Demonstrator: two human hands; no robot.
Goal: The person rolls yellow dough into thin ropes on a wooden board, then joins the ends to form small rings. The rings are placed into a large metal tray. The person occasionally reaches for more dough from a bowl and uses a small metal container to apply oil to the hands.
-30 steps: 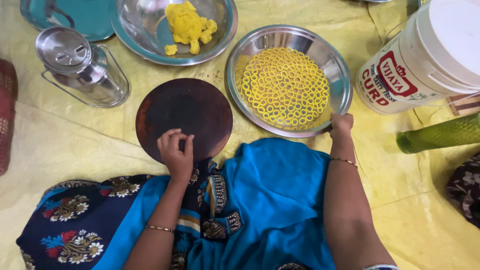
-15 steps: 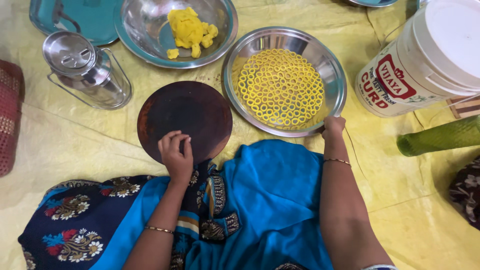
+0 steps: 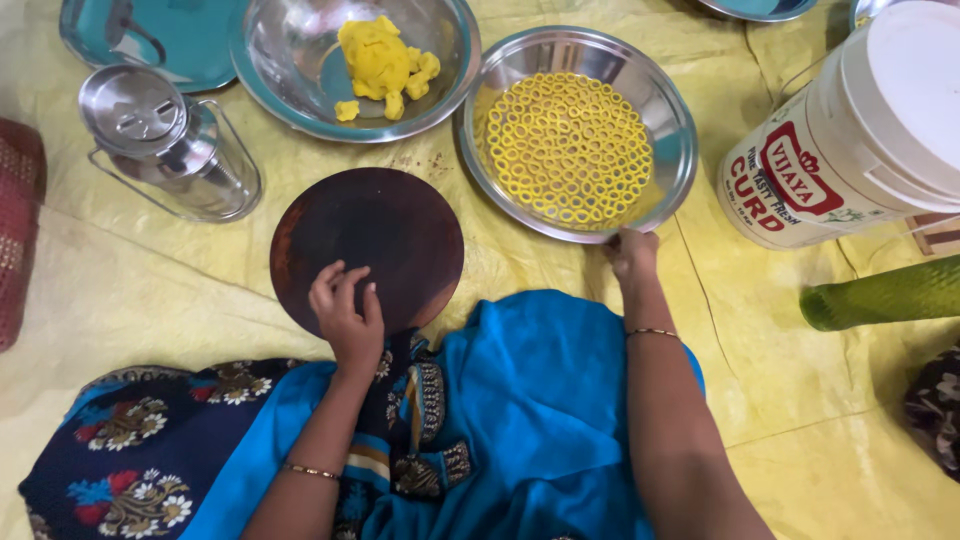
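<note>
A: What is closest to us?

B: A blue cloth (image 3: 520, 420) with flowers lies over the person's lap. Two bare arms reach out over it, each with a thin bangle.

A: What does the left hand (image 3: 345, 315) do?

B: It rests on the near edge of a round dark board (image 3: 385, 235). Its fingers (image 3: 340, 285) are curled and close together, pressing down on the board. They hold nothing.

A: And the right hand (image 3: 632, 255)?

B: It is at the near rim of a shiny steel bowl (image 3: 680, 130). The fingers look pinched on the rim, but I cannot tell how tight.

A: What is in that bowl?

B: Lots of little yellow rings (image 3: 568, 148), laid flat side by side. The bowl sits just right of the board, on a yellow sheet (image 3: 120, 290) that covers the floor.

A: What is farther away?

B: Behind the board is another steel bowl (image 3: 300, 70) with a lump of yellow dough (image 3: 378, 55) in it. Left of the board stands a steel jar (image 3: 165, 140) with a lid. A blue-green plate (image 3: 100, 30) is at the far left corner.

A: And on the right?

B: A big white tub (image 3: 870, 130) with a white lid lies tilted. Near it is something green (image 3: 880, 295).
</note>
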